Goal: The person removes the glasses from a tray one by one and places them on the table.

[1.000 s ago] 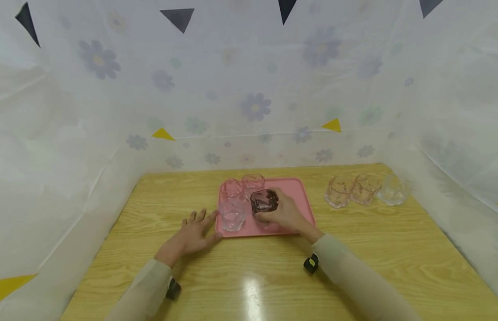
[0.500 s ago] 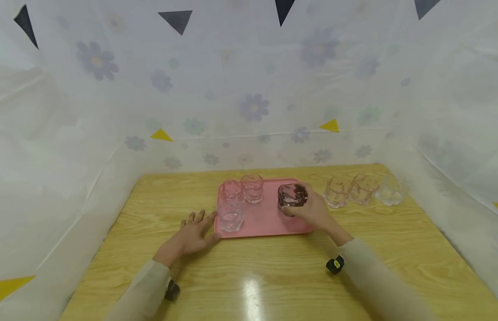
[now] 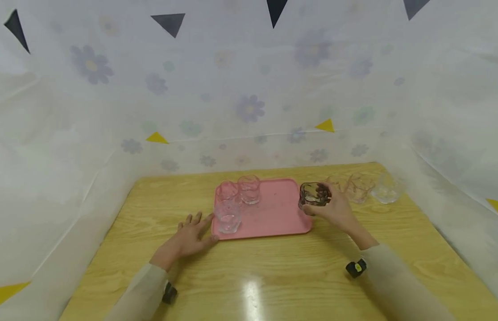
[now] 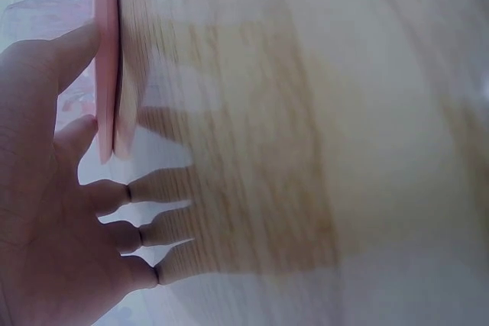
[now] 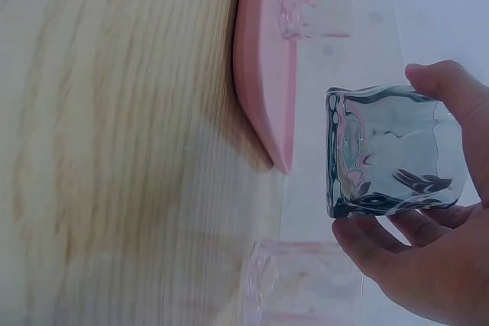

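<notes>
Hovering by tray's right edge (image 3: 309, 224), right grip (image 3: 338, 210) holding dark glass (image 3: 312, 195).

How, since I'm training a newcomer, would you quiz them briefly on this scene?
1. How many glasses stand on the pink tray?
2. Which glass does the right hand hold: A) pink, B) clear, C) dark?
3. True or false: the left hand holds a glass.

Key: 1. Three, two pink and one clear. 2. C, the dark glass. 3. False; it touches the pink tray's edge.
</notes>
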{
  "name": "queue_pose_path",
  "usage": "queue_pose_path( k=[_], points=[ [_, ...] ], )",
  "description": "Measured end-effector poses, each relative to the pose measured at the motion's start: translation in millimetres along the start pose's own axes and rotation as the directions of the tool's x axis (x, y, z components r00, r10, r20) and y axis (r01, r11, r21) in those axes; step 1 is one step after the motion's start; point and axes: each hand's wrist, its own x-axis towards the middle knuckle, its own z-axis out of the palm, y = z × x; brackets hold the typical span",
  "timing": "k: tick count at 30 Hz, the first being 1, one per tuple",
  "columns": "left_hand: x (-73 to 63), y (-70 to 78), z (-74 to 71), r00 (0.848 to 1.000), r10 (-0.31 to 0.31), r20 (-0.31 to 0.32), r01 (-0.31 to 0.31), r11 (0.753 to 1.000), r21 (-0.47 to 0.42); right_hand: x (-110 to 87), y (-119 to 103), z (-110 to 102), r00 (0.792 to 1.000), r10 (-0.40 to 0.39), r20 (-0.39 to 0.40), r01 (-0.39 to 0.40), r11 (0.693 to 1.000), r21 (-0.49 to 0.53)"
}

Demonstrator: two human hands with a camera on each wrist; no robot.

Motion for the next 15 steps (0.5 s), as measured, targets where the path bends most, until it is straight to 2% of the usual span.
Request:
queue_pose_path(
  k=[6, 15],
  points=[
    [-3.5, -0.3, -0.9, 1.000, 0.010, -0.008, -0.010, 1.000, -0.015, -10.8, 9, -13, 0.999, -0.014, -0.033, 0.013, 1.000, -0.012],
    [-2.4, -1.8, 0.0, 1.000, 0.012, -0.005, -0.012, 1.000, -0.016, -28.0, 22, -32, 0.998, 0.054, -0.038, -0.055, 0.998, -0.014]
  ],
)
